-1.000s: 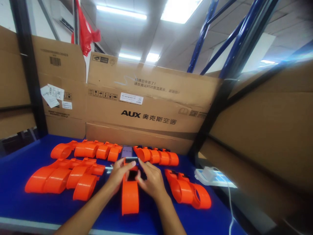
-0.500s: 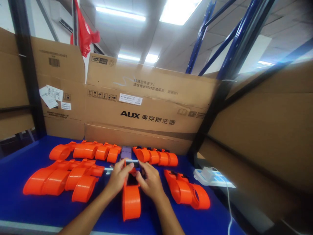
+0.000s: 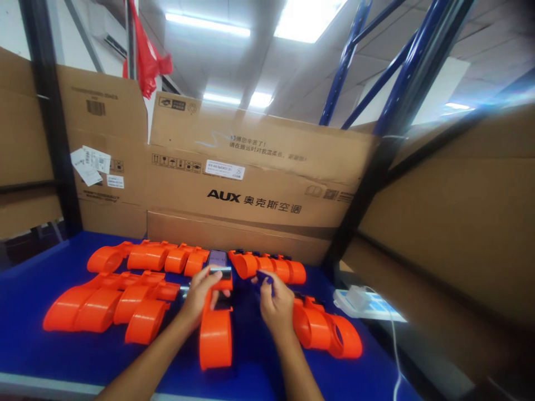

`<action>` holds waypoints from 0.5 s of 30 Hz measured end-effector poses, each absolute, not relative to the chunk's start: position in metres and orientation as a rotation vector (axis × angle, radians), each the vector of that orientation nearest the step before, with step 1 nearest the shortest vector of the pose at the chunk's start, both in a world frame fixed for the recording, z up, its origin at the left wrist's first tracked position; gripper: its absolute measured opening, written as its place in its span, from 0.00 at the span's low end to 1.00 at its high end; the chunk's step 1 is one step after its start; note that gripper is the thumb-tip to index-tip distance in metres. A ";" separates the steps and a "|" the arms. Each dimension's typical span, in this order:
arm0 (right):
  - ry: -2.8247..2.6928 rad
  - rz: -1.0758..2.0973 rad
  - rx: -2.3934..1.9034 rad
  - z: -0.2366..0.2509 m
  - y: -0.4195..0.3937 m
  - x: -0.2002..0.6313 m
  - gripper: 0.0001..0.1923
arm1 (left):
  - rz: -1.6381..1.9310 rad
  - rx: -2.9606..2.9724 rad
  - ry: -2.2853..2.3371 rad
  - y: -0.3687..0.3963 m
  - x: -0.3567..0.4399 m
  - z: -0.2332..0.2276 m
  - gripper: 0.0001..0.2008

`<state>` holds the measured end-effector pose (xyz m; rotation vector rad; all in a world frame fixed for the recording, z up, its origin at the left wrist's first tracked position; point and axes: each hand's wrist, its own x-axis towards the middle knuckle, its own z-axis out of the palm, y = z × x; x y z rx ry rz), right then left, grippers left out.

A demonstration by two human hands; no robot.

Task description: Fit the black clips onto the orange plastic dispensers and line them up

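Observation:
My left hand point(image 3: 199, 295) grips the far end of an orange plastic tape dispenser point(image 3: 215, 337) lying lengthwise on the blue table point(image 3: 29, 295); a small metal blade strip shows at its tip. My right hand point(image 3: 275, 303) has come off the dispenser and hovers just right of it, fingers pinched on a small dark part point(image 3: 264, 276). Directly beyond my hands lies a phone point(image 3: 217, 258) with a lit screen.
Several more orange dispensers lie in rows at the left point(image 3: 104, 306), along the back point(image 3: 267, 267) and at the right point(image 3: 326, 331). Cardboard boxes point(image 3: 251, 184) wall the back and right. A white charger and cable point(image 3: 355, 298) sit at the table's right edge.
My right hand has let go of the dispenser and moved right, lifting a small dark part. My left hand has swung the dispenser slightly to the left.

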<state>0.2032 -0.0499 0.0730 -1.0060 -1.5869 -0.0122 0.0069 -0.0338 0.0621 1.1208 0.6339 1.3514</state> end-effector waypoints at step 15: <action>-1.596 0.093 -1.440 0.049 -0.021 0.229 0.11 | 1.405 1.080 0.716 -0.030 0.007 0.057 0.19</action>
